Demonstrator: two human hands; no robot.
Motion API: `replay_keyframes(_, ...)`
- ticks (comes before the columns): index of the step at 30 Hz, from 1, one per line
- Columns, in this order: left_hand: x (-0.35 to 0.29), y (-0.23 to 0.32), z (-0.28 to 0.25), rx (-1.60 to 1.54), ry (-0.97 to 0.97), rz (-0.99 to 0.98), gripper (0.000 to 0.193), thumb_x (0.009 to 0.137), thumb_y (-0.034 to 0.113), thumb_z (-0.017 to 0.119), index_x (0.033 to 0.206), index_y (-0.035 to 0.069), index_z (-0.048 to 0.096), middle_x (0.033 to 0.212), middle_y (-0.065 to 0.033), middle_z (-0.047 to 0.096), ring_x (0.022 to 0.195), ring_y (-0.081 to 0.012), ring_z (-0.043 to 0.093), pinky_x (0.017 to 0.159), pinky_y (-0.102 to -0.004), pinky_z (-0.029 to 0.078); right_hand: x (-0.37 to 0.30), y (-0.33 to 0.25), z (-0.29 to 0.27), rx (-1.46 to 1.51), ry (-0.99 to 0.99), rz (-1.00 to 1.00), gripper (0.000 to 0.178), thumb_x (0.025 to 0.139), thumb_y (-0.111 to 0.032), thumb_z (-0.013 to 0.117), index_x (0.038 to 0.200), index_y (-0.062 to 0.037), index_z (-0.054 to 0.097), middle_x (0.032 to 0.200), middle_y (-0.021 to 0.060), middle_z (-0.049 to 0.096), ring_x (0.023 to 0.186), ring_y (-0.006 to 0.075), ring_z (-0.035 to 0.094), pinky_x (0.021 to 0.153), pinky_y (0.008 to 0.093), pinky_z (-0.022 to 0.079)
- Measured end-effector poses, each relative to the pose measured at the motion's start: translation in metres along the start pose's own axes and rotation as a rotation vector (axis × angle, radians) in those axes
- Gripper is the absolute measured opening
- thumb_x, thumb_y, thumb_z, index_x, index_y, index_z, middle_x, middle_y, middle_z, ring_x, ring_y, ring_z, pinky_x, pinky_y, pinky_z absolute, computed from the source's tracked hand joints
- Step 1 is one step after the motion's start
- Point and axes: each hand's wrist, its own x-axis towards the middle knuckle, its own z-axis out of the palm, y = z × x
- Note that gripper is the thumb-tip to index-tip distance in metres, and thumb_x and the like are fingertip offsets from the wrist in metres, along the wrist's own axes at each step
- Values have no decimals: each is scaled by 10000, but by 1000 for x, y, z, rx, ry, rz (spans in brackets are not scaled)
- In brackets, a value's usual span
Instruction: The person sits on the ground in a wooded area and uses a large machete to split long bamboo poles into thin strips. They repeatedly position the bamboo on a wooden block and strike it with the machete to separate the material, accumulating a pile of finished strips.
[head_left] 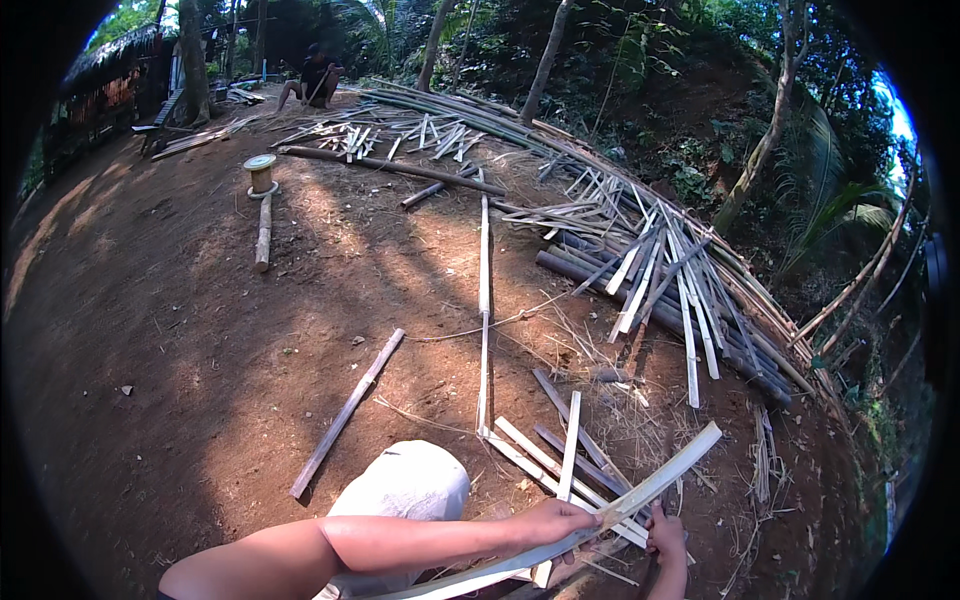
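Note:
A long split bamboo strip (668, 474), pale on its inner face, slants from the lower edge up to the right. My left hand (556, 524) is closed around it near its middle. To the right of the strip, close beside it, my right hand (666, 532) is closed with its thumb up. What sits in those fingers is mostly hidden and too small to name. Beneath the strip lie several narrower bamboo slats (571, 440) on the brown soil, some pale and some dark. My knee in pale cloth (405, 485) is bent to the left of the hands.
A large pile of bamboo poles and slats (650, 270) spreads at the right. One long thin slat (485, 260) runs away from me, and a short pole (348, 412) lies left. Farther off are a wooden spool (261, 176) and a seated person (318, 80) near trees.

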Motion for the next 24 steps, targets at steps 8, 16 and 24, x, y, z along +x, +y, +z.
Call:
replay_keyframes(8, -8, -8, -18, 510, 239, 274, 501, 970, 513, 548, 1031, 46, 718, 804, -124, 682, 743, -160, 607, 726, -337, 486, -97, -92, 35, 927, -374, -89, 531, 958, -535, 545, 915, -11, 613, 483, -81, 212, 357, 54, 215, 366, 236, 204)
replay_keyframes(16, -2, -6, -24, 694, 440, 391, 404, 962, 352, 597, 1206, 31, 629, 882, -215, 705, 809, -372, 689, 742, -439, 522, -111, -102, 51, 672, -245, -217, 276, 933, -255, 675, 891, 15, 629, 486, -94, 242, 362, 40, 216, 367, 248, 189)
replay_keyframes(24, -14, 9, -45, 1027, 623, 560, 698, 737, -77, 539, 1407, 75, 413, 1474, -296, 304, 1266, -442, 454, 1002, -565, 402, -120, -97, 48, 704, -217, -186, 286, 941, -262, 654, 898, 20, 625, 474, -98, 249, 358, 32, 212, 365, 244, 186)
